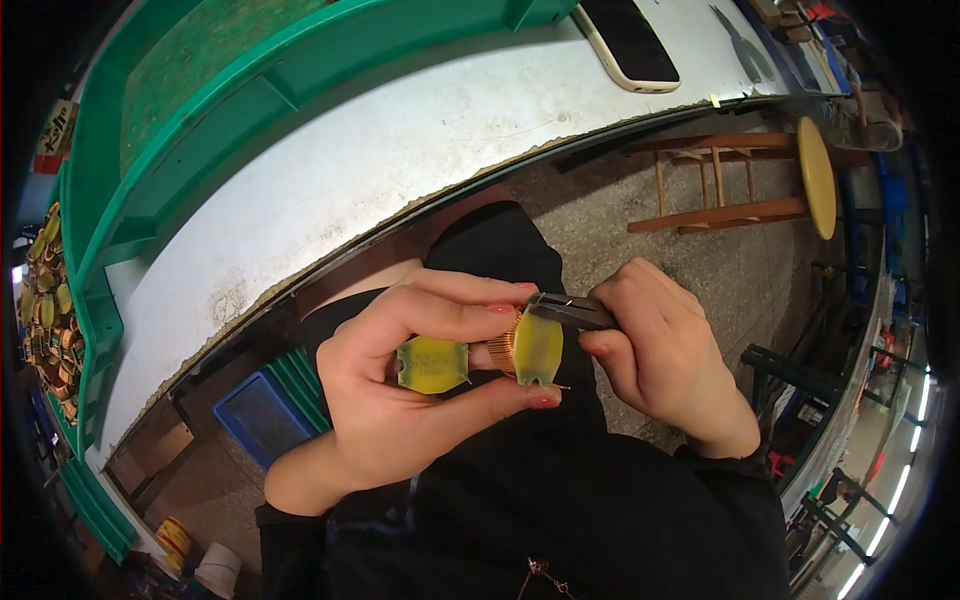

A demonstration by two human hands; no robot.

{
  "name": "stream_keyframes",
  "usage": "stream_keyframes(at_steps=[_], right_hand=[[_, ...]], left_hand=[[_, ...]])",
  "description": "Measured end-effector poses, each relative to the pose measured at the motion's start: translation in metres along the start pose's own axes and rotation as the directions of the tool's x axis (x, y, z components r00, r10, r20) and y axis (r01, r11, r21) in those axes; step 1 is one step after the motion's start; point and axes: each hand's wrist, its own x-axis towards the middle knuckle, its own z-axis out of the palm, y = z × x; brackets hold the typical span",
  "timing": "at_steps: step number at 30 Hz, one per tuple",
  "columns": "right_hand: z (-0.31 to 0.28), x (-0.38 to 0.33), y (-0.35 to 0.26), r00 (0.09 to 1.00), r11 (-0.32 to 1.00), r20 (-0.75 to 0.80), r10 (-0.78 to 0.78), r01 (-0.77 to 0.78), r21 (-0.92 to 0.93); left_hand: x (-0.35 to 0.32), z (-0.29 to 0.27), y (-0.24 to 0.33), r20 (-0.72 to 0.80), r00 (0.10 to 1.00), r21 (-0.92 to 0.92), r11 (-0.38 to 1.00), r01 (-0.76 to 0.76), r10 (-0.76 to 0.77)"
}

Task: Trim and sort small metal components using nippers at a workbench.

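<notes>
My left hand (400, 345) is closed around a copper wire coil (503, 347) with a yellow end plate (540, 350), gripped between thumb and fingertips over my lap. A second yellow plate (433, 365) shows against the palm; whether it belongs to the same coil or another one I cannot tell. In my right hand (660, 345) is a pair of dark metal pliers (570, 311), the handles mostly hidden by the fist. Their jaw tips touch or nearly touch the upper edge of the right yellow plate. A thin wire end sticks out below that plate, near my left thumb.
Beyond my lap runs a white worktable (400, 150) with a large green tray (250, 95). A phone (628, 45) and scissors (742, 50) lie toward its right end. Many similar coils (52, 310) are heaped at far left. A wooden stool (740, 185) lies tipped over right of the table.
</notes>
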Motion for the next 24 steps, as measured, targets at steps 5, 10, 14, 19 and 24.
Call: stream_keyframes(at_steps=[5, 10, 14, 19, 24], right_hand=[[0.0005, 0.0003, 0.0008, 1.000, 1.000, -0.010, -0.003, 0.004, 0.027], [-0.0006, 0.0008, 0.0010, 1.000, 0.999, 0.011, 0.012, -0.012, 0.052], [-0.0011, 0.0008, 0.0012, 0.999, 0.999, 0.041, 0.015, -0.017, 0.046], [0.0025, 0.0004, 0.0031, 1.000, 0.998, 0.024, 0.006, -0.008, 0.067], [0.0035, 0.0018, 0.0030, 1.000, 0.997, 0.028, 0.014, -0.016, 0.069]], left_hand=[[0.0003, -0.0010, -0.0011, 0.017, 0.999, 0.034, 0.999, -0.039, 0.039], [0.0008, -0.0012, -0.0016, 0.038, 0.997, 0.059, 0.996, -0.070, 0.068], [0.0003, -0.0009, -0.0022, 0.035, 0.997, 0.050, 0.996, -0.067, 0.065], [-0.0007, -0.0006, -0.0042, 0.010, 0.998, 0.045, 0.997, -0.058, 0.058], [-0.0020, -0.0013, -0.0043, -0.008, 0.999, 0.044, 0.998, -0.034, 0.035]])
